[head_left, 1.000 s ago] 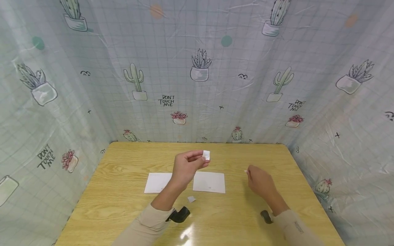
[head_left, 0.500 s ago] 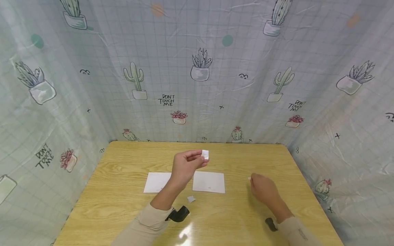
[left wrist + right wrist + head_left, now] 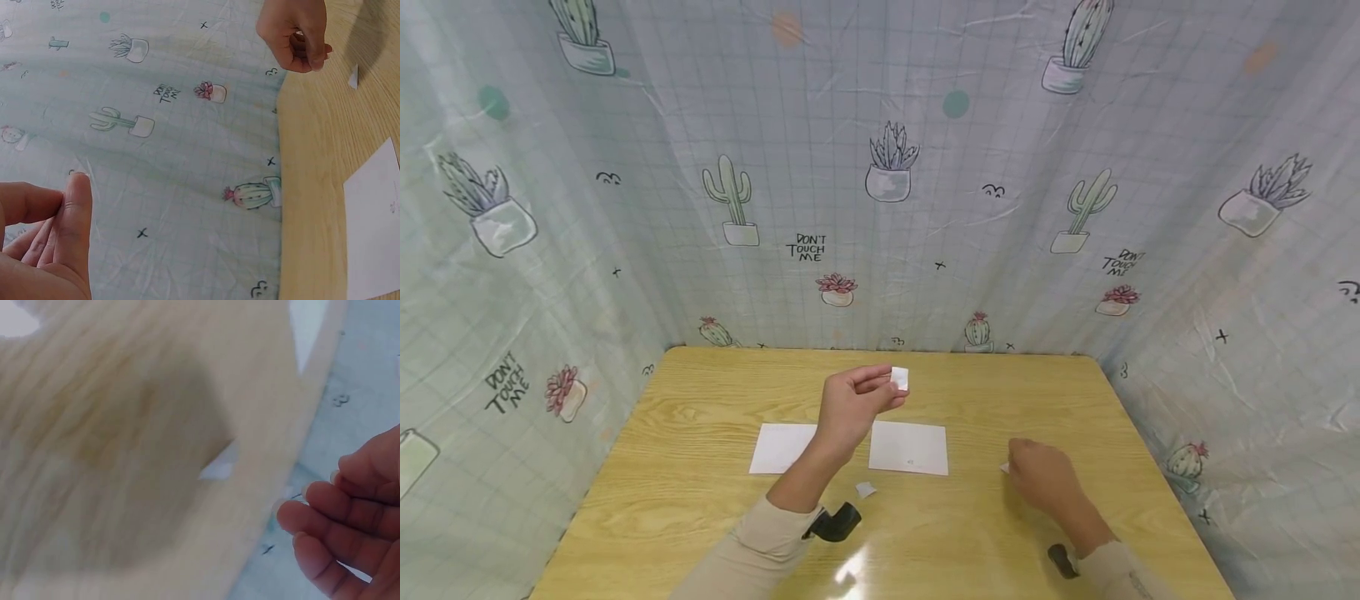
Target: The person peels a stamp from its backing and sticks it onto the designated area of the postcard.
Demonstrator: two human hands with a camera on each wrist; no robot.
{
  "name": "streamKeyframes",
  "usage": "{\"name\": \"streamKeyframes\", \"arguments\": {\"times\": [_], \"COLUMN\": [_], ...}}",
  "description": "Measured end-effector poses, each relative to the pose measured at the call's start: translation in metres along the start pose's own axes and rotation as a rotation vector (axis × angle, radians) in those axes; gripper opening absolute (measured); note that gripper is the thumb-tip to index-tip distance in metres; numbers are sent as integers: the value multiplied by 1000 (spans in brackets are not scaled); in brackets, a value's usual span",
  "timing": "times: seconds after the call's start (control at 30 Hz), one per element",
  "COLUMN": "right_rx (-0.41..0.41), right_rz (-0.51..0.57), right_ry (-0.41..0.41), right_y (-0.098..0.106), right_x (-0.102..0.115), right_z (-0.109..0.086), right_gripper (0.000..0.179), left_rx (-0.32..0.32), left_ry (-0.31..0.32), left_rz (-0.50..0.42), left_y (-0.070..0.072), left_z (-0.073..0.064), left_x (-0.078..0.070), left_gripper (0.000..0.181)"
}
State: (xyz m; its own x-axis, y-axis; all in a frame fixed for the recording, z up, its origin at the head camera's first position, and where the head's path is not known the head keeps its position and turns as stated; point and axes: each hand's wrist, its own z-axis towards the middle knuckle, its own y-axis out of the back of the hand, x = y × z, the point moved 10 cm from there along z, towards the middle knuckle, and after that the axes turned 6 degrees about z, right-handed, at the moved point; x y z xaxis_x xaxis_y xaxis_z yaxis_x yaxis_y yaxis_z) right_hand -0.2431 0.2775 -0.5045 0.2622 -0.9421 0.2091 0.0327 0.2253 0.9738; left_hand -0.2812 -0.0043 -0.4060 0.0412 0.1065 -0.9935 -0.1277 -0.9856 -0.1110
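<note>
My left hand (image 3: 848, 410) pinches a small white paper square (image 3: 899, 379) between thumb and fingers, raised above the table. In the left wrist view the thumb and fingers of that left hand (image 3: 53, 240) meet, and the square is hidden. Over the right part of the table is my right hand (image 3: 1043, 477), its fingers (image 3: 325, 522) loosely curled with nothing seen between them. A small white paper piece (image 3: 222, 464) lies on the wood just beyond those fingertips, apart from them. Another small paper piece (image 3: 866, 490) rests near my left wrist.
Two white paper sheets lie side by side: a right sheet (image 3: 908, 447) in full view and a left sheet (image 3: 778, 448) partly behind my left forearm. A cactus-print curtain (image 3: 887, 250) surrounds the back and sides of the wooden table (image 3: 700, 392).
My right hand has come down and nearer to me, and has let go of the small paper piece onto the table. The left hand has barely moved with its paper square.
</note>
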Motion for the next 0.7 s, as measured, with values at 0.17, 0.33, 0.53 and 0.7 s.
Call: {"name": "streamKeyframes", "arguments": {"times": [0.17,0.33,0.53,0.7], "right_rx": [-63,-178,-315,-515], "right_rz": [142,232,316,410], "right_ry": [-23,26,139,365], "right_y": [12,40,68,95], "right_x": [8,38,78,113], "right_z": [11,21,29,29], "right_gripper": [27,5,6,21], "left_rx": [18,44,64,76], "left_ry": [4,-1,5,15], "left_rz": [-1,2,18,29], "left_y": [-5,-11,-15,-18], "left_z": [-1,-2,-1,-1], "left_x": [5,9,17,22], "left_gripper": [39,38,33,34]}}
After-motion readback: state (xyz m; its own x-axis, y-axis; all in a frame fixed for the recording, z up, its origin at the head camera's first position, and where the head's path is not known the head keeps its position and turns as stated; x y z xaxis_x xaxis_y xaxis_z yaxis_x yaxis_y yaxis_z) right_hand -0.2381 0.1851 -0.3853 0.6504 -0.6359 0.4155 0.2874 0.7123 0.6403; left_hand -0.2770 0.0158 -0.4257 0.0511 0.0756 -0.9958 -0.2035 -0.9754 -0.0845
